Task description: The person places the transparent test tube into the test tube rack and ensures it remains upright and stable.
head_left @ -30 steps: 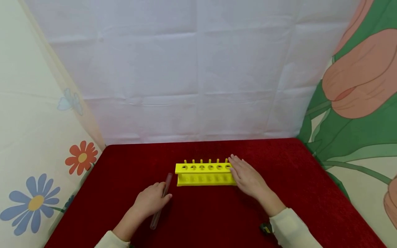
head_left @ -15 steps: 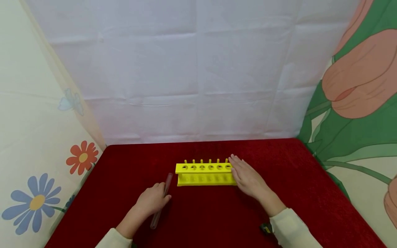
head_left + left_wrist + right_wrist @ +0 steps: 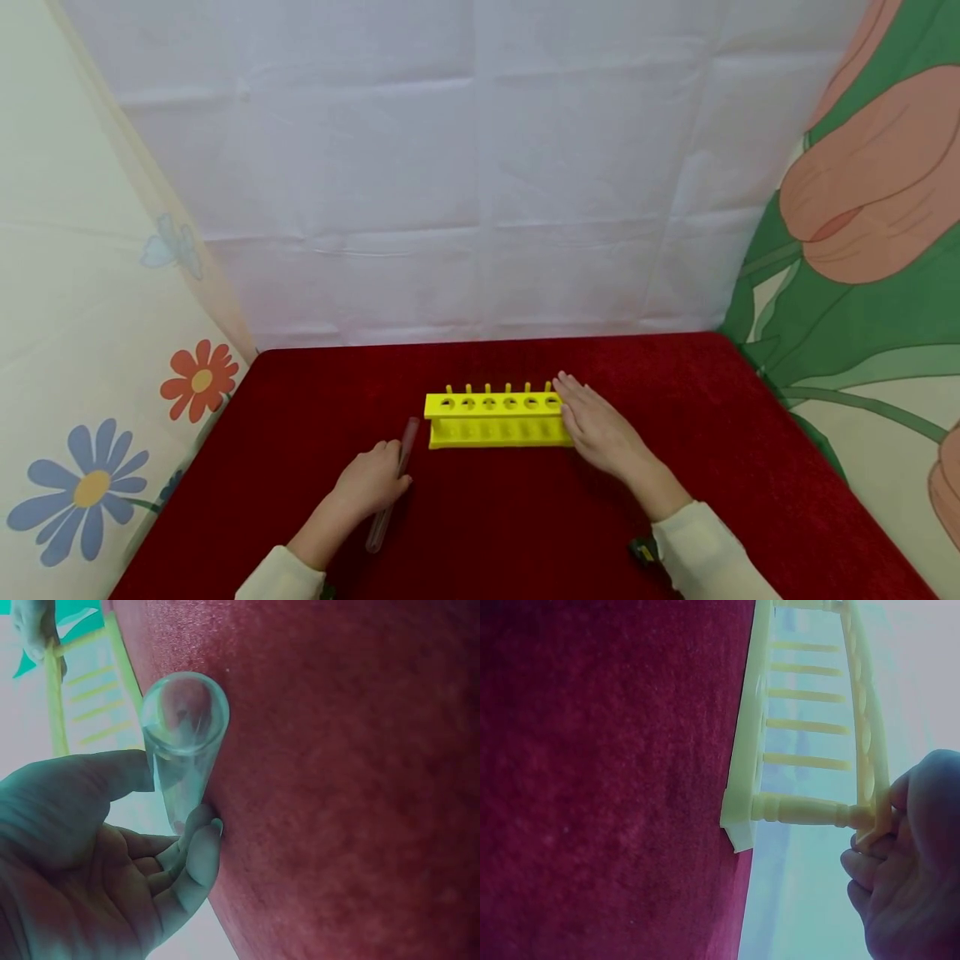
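Note:
Between its thumb and fingers my left hand holds a clear test tube, slanted with its far end toward the rack. In the left wrist view the tube's wide round end faces the camera, and the thumb and fingertips lie on opposite sides of it. A yellow test tube rack with a row of holes and pegs stands just to the right. My right hand is at the rack's right end. The right wrist view shows its thumb and fingers gripping the end of the top plate.
Red cloth covers the table, with a white cloth backdrop behind it. Flower-printed panels stand at the left and right. Dark wrist gear shows by the right sleeve.
My left hand and the test tube stay almost in place, with the wrist shifted slightly to the right. My right hand stays at the end of the rack.

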Action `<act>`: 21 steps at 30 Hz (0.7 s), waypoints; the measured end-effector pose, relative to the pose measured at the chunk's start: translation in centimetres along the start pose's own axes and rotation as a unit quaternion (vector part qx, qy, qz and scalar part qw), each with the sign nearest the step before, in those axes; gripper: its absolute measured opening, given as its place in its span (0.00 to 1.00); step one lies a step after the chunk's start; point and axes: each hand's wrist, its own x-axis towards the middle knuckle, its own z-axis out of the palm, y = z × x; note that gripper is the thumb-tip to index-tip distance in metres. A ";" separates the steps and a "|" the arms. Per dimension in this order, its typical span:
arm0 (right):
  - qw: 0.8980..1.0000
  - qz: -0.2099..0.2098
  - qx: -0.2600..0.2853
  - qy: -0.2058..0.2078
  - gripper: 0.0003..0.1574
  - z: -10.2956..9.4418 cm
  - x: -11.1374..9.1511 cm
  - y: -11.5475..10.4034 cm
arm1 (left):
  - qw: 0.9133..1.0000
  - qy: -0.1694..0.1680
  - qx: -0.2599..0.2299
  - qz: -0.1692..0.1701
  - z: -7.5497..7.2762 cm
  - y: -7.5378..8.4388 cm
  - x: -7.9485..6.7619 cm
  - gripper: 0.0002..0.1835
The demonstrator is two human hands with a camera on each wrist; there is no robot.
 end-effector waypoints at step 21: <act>1.000 0.006 0.005 -0.001 0.29 0.0 0.0 -0.1 | 0.999 -0.020 -0.048 -0.013 -0.7 -0.3 0.2 0.18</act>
